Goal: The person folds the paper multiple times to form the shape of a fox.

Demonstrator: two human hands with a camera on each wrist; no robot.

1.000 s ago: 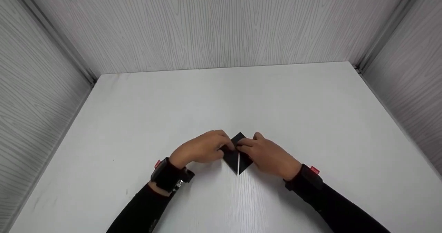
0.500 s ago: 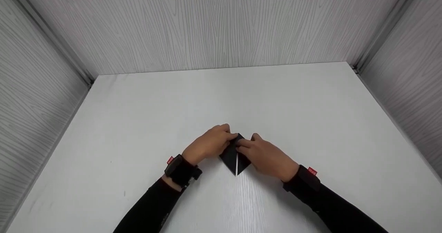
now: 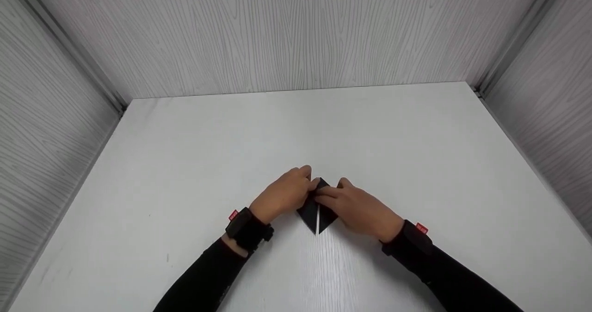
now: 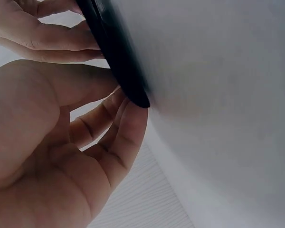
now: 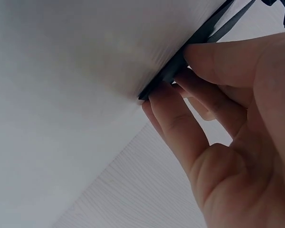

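A small diamond-shaped piece of folded black paper (image 3: 307,216) lies on the white table, with a thin pale gap running down the middle of its near half. On its left side my left hand (image 3: 286,192) grips the paper near the far corner. In the left wrist view, the thumb and fingertips meet the edge of the dark paper (image 4: 115,59). From the right, my right hand (image 3: 361,210) holds it, fingertips over the centre. The right wrist view has the thumb and forefinger on the black paper (image 5: 199,35). Both hands hide part of the fold.
The white tabletop (image 3: 222,136) stretches around the hands. Grey wood-grain panels enclose it at the back (image 3: 296,34), on the left (image 3: 46,118) and on the right (image 3: 541,99). Black bands with red tags sit on both wrists.
My left hand has moved from the paper's left side up toward its far corner, then slightly right. The right hand stays almost in place, and the paper has barely shifted.
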